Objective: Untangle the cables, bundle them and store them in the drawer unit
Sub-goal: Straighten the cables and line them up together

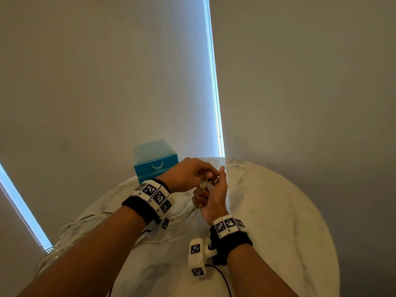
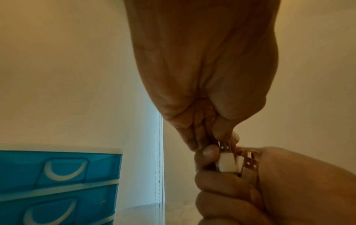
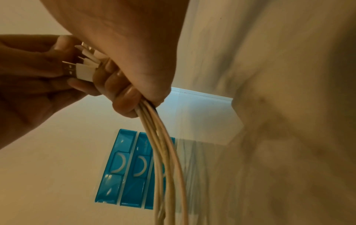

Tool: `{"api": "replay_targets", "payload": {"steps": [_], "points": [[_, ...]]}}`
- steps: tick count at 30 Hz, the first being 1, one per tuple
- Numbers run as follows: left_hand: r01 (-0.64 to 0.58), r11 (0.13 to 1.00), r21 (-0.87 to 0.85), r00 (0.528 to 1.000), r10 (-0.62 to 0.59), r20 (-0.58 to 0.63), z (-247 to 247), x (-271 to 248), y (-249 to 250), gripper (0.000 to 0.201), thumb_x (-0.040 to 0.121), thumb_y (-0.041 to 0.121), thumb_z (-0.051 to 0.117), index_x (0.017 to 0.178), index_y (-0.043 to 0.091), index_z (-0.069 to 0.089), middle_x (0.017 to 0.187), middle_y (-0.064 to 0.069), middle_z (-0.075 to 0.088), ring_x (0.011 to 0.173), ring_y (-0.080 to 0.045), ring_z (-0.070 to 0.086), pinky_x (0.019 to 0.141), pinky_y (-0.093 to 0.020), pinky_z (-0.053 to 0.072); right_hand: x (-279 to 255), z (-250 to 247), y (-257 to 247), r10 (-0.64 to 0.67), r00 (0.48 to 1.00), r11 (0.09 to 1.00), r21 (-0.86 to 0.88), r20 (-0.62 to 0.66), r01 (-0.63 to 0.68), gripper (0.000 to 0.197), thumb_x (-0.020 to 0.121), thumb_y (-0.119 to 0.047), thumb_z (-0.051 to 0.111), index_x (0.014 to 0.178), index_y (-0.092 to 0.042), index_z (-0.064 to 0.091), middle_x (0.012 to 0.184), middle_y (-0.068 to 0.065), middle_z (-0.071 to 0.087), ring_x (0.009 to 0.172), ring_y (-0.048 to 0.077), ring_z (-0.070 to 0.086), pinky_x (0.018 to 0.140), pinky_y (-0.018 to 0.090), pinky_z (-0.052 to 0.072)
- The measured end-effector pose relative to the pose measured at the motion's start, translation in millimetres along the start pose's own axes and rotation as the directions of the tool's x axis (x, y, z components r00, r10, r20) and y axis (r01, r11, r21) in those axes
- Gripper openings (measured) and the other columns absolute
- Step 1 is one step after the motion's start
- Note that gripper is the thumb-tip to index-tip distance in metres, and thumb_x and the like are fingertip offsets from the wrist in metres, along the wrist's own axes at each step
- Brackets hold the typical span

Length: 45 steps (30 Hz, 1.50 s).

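Marble table (image 1: 278, 211), white cables (image 3: 165, 152) fisted

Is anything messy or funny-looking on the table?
Yes. The long white cables sprawl in loose loops and hang off the round marble table's left edge. Their plug ends are gathered in the right hand; the left hand pinches one.

A round marble-patterned worktop (image 1: 278, 211) stands before closed pale roller blinds (image 1: 107, 71); daylight shows in thin bright strips (image 1: 212, 71) between their edges.
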<state>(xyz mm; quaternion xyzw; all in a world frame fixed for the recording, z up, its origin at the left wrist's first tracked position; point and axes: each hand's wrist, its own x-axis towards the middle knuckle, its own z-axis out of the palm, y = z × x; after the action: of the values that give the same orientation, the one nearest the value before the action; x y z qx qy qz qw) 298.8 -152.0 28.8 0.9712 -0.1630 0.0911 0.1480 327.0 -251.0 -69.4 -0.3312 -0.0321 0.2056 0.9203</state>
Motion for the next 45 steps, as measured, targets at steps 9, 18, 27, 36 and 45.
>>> {"api": "replay_targets", "payload": {"steps": [9, 18, 27, 36, 45], "points": [[0.068, 0.984, -0.162, 0.998, -0.068, 0.001, 6, -15, -4, 0.075, 0.11, 0.006, 0.054, 0.169, 0.038, 0.019, 0.168, 0.001, 0.042, 0.149, -0.018, 0.049, 0.105, -0.013, 0.043, -1, 6, 6, -0.02, 1.0, 0.987, -0.158, 0.017, 0.022, 0.058, 0.108, -0.049, 0.043, 0.06, -0.019, 0.055, 0.053, 0.0, 0.037, 0.043, 0.012, 0.03, 0.046, 0.024, 0.028], [0.389, 0.789, -0.475, 0.921, -0.326, 0.213, 35, -24, 5, 0.077, 0.11, 0.059, 0.004, 0.123, 0.012, 0.063, 0.113, -0.003, 0.071, 0.101, -0.01, 0.067, 0.085, -0.011, 0.052, 1, 4, -9, -0.022, 0.999, 0.996, 0.088, -0.033, 0.024, 0.048, 0.1, -0.04, 0.052, 0.059, -0.017, 0.049, 0.047, -0.002, 0.04, 0.039, 0.011, 0.033, 0.038, 0.021, 0.028], [0.476, 0.872, -0.114, 0.863, -0.439, 0.249, 55, -26, -10, 0.094, 0.099, 0.078, -0.002, 0.123, 0.024, 0.071, 0.109, -0.003, 0.071, 0.079, -0.008, 0.056, 0.086, -0.029, 0.048, 9, -9, -3, 0.051, 0.997, 0.958, 0.285, -0.061, -0.032, 0.043, 0.096, -0.036, 0.054, 0.057, -0.02, 0.047, 0.049, -0.002, 0.033, 0.04, 0.012, 0.025, 0.042, 0.023, 0.024], [0.381, 0.924, 0.046, 0.867, -0.374, 0.33, 53, -25, -13, 0.092, 0.099, 0.077, 0.001, 0.136, 0.023, 0.066, 0.123, -0.005, 0.067, 0.105, -0.02, 0.06, 0.112, -0.04, 0.047, 7, -7, -6, 0.086, 0.991, 0.956, 0.29, -0.106, -0.052, 0.042, 0.098, -0.028, 0.058, 0.059, -0.02, 0.042, 0.044, -0.003, 0.037, 0.037, 0.011, 0.035, 0.037, 0.02, 0.044], [0.225, 0.813, 0.537, 0.937, -0.331, 0.108, 48, -22, -5, 0.042, 0.118, 0.033, 0.032, 0.149, 0.011, 0.05, 0.109, -0.017, 0.071, 0.099, -0.033, 0.069, 0.083, -0.042, 0.057, 17, -11, -1, 0.078, 0.993, 0.885, 0.464, -0.088, -0.028, 0.035, 0.094, -0.018, 0.058, 0.061, -0.018, 0.045, 0.05, -0.002, 0.038, 0.043, 0.01, 0.04, 0.051, 0.022, 0.05]]}}
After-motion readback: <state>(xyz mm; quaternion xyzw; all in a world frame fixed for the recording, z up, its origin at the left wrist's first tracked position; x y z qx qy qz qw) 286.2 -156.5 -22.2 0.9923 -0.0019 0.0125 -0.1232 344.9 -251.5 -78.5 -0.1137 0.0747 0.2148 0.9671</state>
